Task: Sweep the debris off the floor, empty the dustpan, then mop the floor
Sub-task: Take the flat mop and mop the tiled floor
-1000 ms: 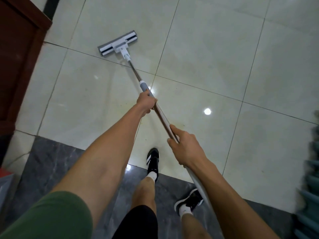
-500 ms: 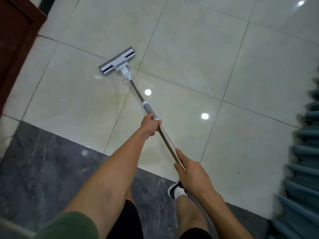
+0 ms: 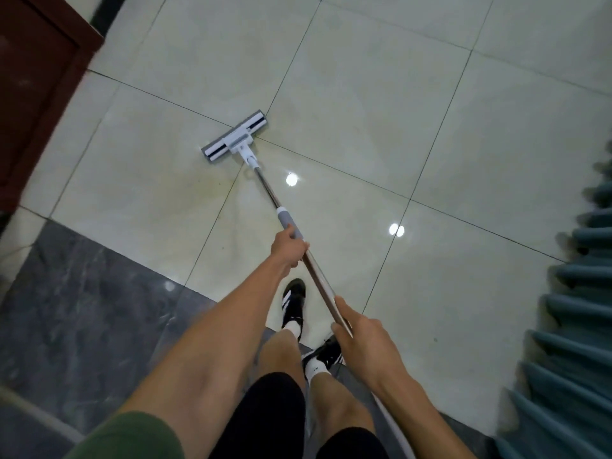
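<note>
A flat mop with a grey and white head [image 3: 234, 138] rests on the glossy cream floor tiles [image 3: 364, 94], its metal pole [image 3: 268, 193] slanting back toward me. My left hand [image 3: 287, 248] grips the pole just below the grey sleeve. My right hand [image 3: 361, 336] holds the pole lower down, near my body. A faint wet smear shows on the tile left of the pole. No dustpan or debris is in view.
A dark red wooden door frame [image 3: 36, 77] stands at the far left. Teal pleated fabric [image 3: 576, 342] hangs along the right edge. A dark grey marble strip [image 3: 76, 309] borders the tiles by my feet in black shoes [image 3: 293, 303].
The mop head has been drawn back toward me and to the right across the tiles. Both hands keep their grip on the pole, and my feet have shifted.
</note>
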`<action>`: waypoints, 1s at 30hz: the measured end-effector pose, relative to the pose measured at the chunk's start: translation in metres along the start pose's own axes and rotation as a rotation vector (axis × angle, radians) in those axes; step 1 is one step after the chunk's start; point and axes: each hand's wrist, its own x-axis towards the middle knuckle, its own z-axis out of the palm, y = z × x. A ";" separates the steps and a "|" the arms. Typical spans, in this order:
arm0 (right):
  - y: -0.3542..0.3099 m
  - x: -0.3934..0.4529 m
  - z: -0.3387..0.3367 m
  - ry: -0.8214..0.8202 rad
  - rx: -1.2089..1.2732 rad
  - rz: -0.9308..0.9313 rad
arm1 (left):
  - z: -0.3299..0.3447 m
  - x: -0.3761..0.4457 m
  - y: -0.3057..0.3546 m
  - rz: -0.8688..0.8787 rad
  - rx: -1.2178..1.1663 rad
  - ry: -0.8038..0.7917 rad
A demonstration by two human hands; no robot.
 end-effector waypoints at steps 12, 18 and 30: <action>-0.076 0.129 -0.075 -0.034 -0.040 -0.072 | -0.052 0.101 0.104 0.019 -0.135 0.125; -0.110 0.208 -0.125 -0.047 -0.100 -0.106 | -0.082 0.156 0.179 0.000 -0.089 0.138; -0.047 0.199 -0.177 -0.087 -0.200 -0.126 | -0.014 0.143 0.190 -0.060 -0.160 0.126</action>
